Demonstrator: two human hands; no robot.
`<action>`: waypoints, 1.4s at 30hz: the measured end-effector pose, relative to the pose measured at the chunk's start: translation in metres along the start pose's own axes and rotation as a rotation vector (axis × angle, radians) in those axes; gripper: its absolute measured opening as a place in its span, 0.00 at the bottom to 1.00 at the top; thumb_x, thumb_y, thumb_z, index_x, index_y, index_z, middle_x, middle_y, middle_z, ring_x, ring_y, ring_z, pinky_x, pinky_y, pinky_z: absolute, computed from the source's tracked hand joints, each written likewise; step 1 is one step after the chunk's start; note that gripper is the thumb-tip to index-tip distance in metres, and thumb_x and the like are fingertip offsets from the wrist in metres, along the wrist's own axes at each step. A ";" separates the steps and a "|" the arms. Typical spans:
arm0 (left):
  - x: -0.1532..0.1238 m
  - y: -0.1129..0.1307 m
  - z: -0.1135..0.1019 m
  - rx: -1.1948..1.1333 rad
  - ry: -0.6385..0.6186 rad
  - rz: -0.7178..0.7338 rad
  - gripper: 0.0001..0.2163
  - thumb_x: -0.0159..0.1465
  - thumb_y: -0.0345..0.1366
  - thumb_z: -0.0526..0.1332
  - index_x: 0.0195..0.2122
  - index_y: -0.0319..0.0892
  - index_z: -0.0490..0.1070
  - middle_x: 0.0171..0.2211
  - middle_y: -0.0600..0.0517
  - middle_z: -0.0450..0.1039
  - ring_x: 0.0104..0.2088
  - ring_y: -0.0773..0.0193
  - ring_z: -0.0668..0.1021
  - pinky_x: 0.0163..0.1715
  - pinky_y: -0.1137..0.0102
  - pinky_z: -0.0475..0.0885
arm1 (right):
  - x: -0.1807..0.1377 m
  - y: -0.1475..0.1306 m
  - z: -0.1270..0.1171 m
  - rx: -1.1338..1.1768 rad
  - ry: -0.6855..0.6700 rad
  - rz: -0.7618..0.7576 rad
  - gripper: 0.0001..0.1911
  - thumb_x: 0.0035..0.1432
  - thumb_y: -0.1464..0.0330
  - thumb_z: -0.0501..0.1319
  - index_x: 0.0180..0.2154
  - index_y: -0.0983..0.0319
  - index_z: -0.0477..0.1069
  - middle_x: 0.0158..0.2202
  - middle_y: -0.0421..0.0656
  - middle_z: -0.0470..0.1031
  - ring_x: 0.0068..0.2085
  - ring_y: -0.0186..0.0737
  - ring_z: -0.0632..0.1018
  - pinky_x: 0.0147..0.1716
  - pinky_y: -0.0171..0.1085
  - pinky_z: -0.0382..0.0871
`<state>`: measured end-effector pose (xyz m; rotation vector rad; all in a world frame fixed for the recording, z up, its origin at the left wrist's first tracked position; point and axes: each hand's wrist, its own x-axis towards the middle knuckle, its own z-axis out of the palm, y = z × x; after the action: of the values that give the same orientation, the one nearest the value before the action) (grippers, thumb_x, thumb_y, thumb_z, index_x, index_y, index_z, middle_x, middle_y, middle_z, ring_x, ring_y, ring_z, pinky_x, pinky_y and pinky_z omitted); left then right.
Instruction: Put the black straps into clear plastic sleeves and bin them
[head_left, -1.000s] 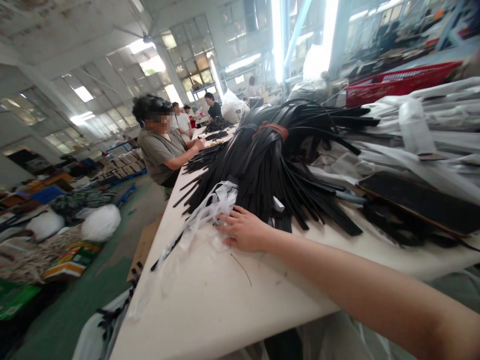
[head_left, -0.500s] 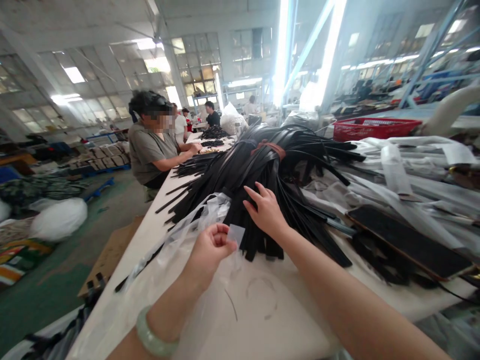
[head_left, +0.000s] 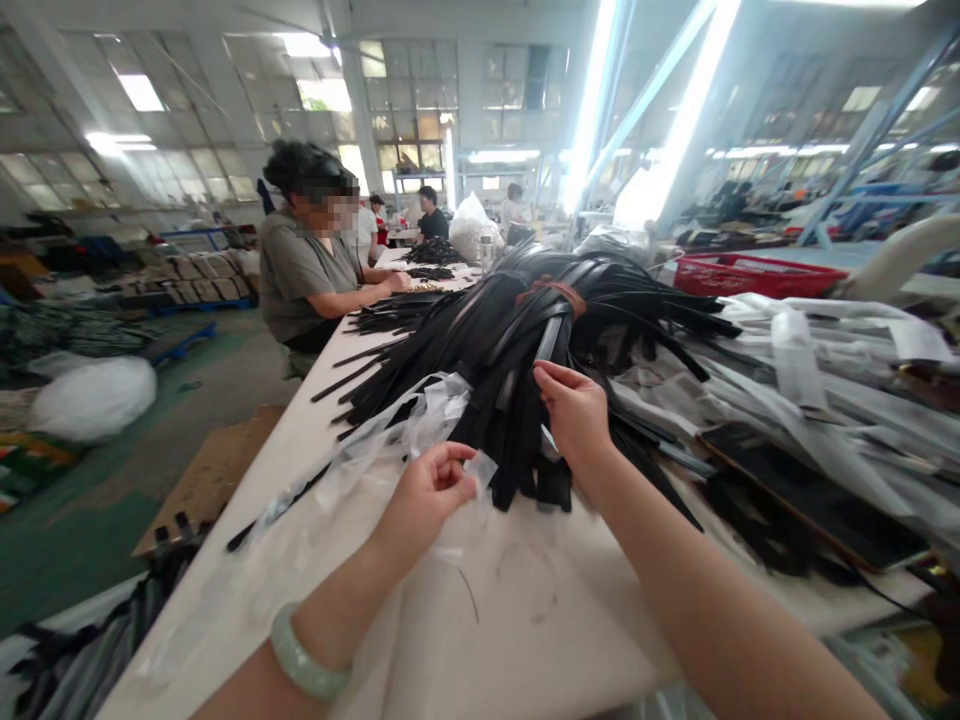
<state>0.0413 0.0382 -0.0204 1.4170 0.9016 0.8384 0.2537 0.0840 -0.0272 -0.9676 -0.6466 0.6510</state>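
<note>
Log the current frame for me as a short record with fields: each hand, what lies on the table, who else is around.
Left hand: pinches clear plastic film
Left wrist: pale green bangle
Right hand: fingertips closed on a shiny grey strip
Bundle: black strips, gathered by a brown tie
Surface: pale table
Right side: white plastic wrapping; red basket behind
Others: grey-shirted co-worker beside the table; more people beyond

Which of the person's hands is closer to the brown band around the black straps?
Right. The right hand is at the black straps, just below the brown band in the picture; the left hand is farther away, lower left, holding clear plastic.
</note>
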 end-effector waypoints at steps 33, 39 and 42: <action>0.001 0.003 -0.010 -0.151 -0.084 -0.036 0.18 0.51 0.43 0.71 0.38 0.36 0.73 0.28 0.52 0.74 0.30 0.67 0.74 0.32 0.72 0.66 | -0.059 -0.019 0.016 -0.045 -0.771 0.249 0.12 0.43 0.69 0.72 0.29 0.63 0.71 0.21 0.35 0.68 0.20 0.28 0.66 0.20 0.30 0.58; 0.000 0.004 -0.009 -0.058 -0.047 -0.121 0.16 0.50 0.46 0.70 0.26 0.37 0.72 0.22 0.51 0.75 0.21 0.71 0.68 0.22 0.74 0.59 | -0.056 -0.014 0.017 0.033 -0.745 0.591 0.18 0.47 0.57 0.69 0.33 0.65 0.74 0.18 0.33 0.59 0.18 0.26 0.58 0.16 0.29 0.49; 0.001 0.002 -0.009 -0.017 -0.033 -0.162 0.16 0.48 0.46 0.70 0.23 0.37 0.72 0.22 0.49 0.76 0.20 0.71 0.68 0.21 0.74 0.57 | -0.047 -0.010 0.016 0.077 -0.505 0.517 0.22 0.48 0.52 0.67 0.32 0.66 0.75 0.16 0.31 0.54 0.16 0.25 0.51 0.13 0.29 0.40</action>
<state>0.0337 0.0428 -0.0178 1.3201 0.9674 0.6975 0.2145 0.0533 -0.0211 -0.9063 -0.8101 1.3972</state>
